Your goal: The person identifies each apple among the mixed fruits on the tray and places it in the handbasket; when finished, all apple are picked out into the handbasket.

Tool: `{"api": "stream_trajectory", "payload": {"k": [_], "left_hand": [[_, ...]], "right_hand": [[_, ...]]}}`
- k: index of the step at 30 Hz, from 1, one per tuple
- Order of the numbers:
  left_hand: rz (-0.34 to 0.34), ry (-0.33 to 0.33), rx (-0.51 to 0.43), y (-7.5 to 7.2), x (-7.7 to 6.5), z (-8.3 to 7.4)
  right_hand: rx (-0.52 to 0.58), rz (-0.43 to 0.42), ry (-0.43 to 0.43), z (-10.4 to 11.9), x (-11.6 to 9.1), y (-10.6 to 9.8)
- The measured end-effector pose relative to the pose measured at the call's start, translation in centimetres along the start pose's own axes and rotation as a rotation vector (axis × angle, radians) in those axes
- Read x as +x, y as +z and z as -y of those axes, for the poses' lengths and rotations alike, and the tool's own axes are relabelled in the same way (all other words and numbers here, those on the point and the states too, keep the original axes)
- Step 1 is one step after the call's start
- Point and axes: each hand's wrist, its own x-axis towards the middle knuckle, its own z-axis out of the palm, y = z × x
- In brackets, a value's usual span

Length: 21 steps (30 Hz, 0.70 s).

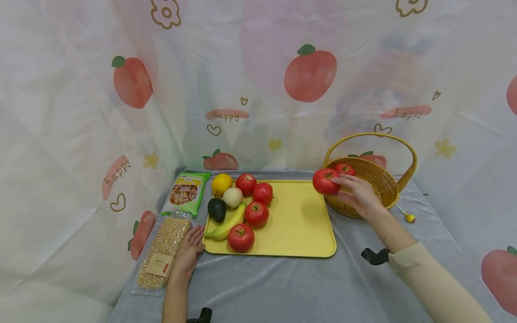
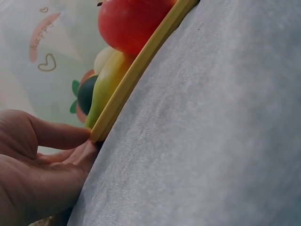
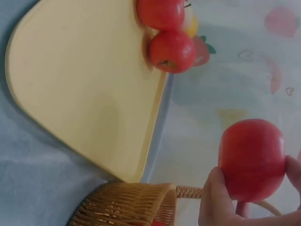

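Note:
My right hand grips a red apple between thumb and fingers, above the tray's right edge and beside the rim of the wicker basket. In the right wrist view the held apple shows up close. Another red apple is inside the basket. My left hand pinches the left front corner of the yellow tray, thumb at the rim, as the left wrist view shows. On the tray's left half lie several red apples, a banana, an avocado, a pale round fruit and a lemon.
Left of the tray lie a green-and-white food packet and a clear bag of pale kernels. A small yellow flower rests right of the basket on the grey cloth. A printed curtain hangs behind.

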Motion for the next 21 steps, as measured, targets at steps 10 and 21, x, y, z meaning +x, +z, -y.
{"api": "stream_trajectory", "payload": {"k": [10, 21], "left_hand": [[0.012, -0.004, 0.007, -0.1, -0.2, -0.1], [0.014, -0.002, -0.007, -0.1, -0.2, -0.1]], "right_hand": [[0.037, -0.038, 0.03, 1.1, 1.1, -1.8], [-0.023, -0.129, 0.104, 1.8, 4.0, -3.8]]}}
